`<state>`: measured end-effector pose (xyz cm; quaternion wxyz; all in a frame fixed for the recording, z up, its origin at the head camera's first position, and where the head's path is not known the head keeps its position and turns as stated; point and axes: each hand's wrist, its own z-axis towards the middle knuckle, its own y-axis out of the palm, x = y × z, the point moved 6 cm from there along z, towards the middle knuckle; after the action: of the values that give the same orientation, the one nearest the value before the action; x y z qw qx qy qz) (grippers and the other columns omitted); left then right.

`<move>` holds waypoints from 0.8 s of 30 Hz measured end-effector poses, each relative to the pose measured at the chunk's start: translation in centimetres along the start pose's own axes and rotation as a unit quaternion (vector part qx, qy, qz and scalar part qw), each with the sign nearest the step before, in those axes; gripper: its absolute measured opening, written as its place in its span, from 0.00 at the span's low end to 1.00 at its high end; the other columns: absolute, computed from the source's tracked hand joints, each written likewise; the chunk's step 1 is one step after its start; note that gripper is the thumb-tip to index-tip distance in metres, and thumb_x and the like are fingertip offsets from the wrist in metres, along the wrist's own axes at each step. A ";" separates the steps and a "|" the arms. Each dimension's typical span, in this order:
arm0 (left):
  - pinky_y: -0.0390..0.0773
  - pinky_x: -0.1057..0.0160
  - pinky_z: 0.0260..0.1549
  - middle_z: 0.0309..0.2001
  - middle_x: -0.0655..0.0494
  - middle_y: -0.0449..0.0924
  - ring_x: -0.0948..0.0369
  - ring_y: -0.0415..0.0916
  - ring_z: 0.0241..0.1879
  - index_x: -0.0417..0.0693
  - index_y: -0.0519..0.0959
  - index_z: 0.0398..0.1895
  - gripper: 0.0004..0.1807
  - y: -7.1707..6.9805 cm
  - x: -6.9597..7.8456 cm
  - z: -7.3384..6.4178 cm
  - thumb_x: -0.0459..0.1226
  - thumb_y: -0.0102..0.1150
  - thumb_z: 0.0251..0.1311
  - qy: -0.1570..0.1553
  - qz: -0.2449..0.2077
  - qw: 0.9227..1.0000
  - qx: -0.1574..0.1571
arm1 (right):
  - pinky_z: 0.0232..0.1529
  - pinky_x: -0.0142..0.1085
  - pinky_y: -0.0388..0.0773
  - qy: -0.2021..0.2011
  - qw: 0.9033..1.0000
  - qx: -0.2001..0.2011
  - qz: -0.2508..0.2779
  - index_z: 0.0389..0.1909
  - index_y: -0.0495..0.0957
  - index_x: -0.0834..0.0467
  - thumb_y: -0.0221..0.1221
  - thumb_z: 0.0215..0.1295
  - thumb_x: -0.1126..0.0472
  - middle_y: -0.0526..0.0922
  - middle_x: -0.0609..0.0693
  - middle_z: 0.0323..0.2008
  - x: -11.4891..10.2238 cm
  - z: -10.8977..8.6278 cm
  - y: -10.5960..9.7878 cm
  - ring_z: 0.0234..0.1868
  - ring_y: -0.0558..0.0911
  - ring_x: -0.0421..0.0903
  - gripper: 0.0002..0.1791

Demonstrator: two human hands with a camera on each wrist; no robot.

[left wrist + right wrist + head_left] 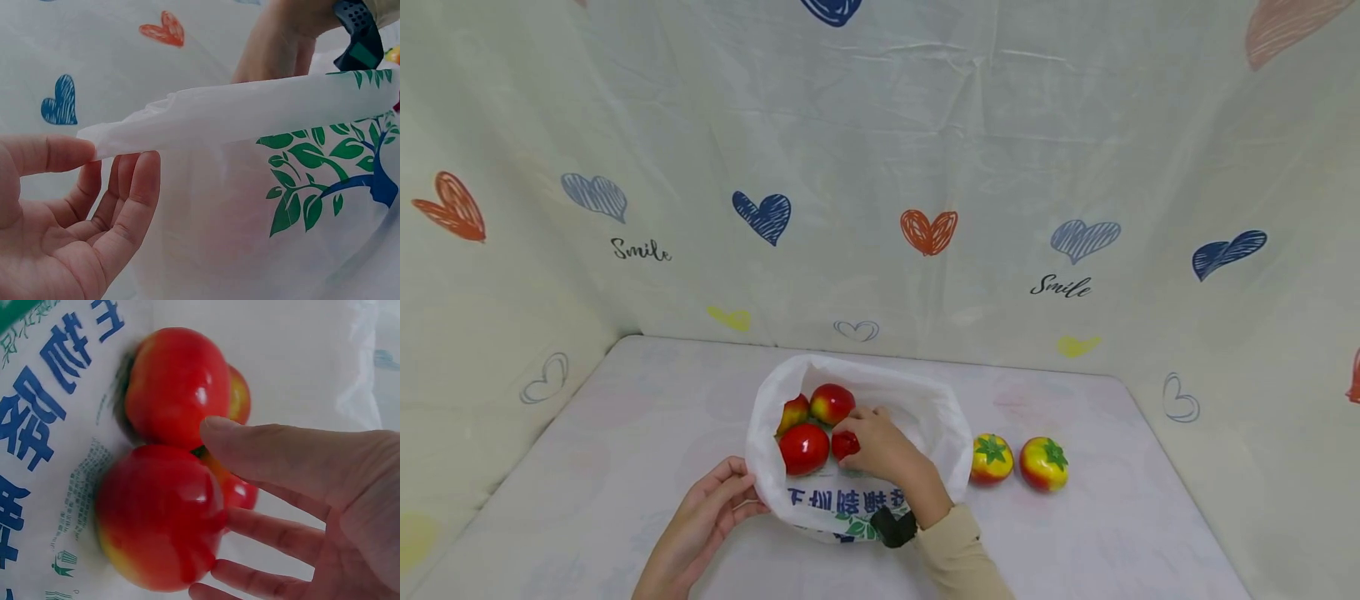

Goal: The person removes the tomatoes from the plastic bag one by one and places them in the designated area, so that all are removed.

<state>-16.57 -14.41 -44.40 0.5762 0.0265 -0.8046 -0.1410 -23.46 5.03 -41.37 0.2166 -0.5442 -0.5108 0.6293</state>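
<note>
A white plastic bag [765,429], printed with blue characters and green leaves, stands with its mouth wide and its rim folded outward. My left hand [709,510] pinches that rim at the near left between thumb and fingers. Inside lie several shiny red-and-yellow tomatoes [805,448], bunched at the left. My right hand [883,446] reaches in over the near side. In the right wrist view its fingers are spread, with fingertips right at the side of the nearest tomato [159,515], and the thumb overlaps another tomato [178,384].
Two more tomatoes, one close by the bag's right side [992,458] and one farther right [1043,463], sit on the pale table [1120,533] with green leafy tops showing. A white curtain [850,283] with hearts hangs behind. A dark band [893,527] circles the right wrist.
</note>
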 end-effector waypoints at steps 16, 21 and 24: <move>0.79 0.65 0.47 0.41 0.57 0.75 0.59 0.77 0.40 0.46 0.69 0.46 0.09 -0.3 -0.1 0.2 0.40 0.46 0.68 -0.013 -0.001 1.000 0.025 | 0.43 0.33 0.78 0.001 0.980 0.030 -0.197 0.46 0.82 0.43 0.68 0.50 0.60 0.77 0.49 0.49 -1.1 2.2 1.2 0.43 0.68 0.46 0.20; 0.79 0.65 0.46 0.41 0.56 0.74 0.58 0.77 0.40 0.45 0.68 0.46 0.10 -0.3 -0.1 0.2 0.40 0.47 0.68 -0.015 0.000 0.999 0.037 | 0.36 0.32 0.77 0.003 0.974 0.034 -0.226 0.45 0.82 0.46 0.66 0.54 0.59 0.77 0.49 0.46 -1.7 2.4 1.5 0.38 0.67 0.46 0.16; 0.79 0.65 0.46 0.41 0.57 0.74 0.59 0.76 0.40 0.45 0.68 0.47 0.10 -0.3 -0.1 0.2 0.40 0.46 0.68 -0.011 0.003 1.000 0.028 | 0.36 0.33 0.78 0.005 0.971 0.029 -0.237 0.44 0.82 0.47 0.65 0.54 0.60 0.76 0.49 0.46 -1.9 2.5 1.7 0.38 0.68 0.47 0.15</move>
<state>-16.76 -14.67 -44.65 0.5671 0.0385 -0.8144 -0.1173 -24.66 1.79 -42.31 0.3778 -0.4044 -0.6059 0.5715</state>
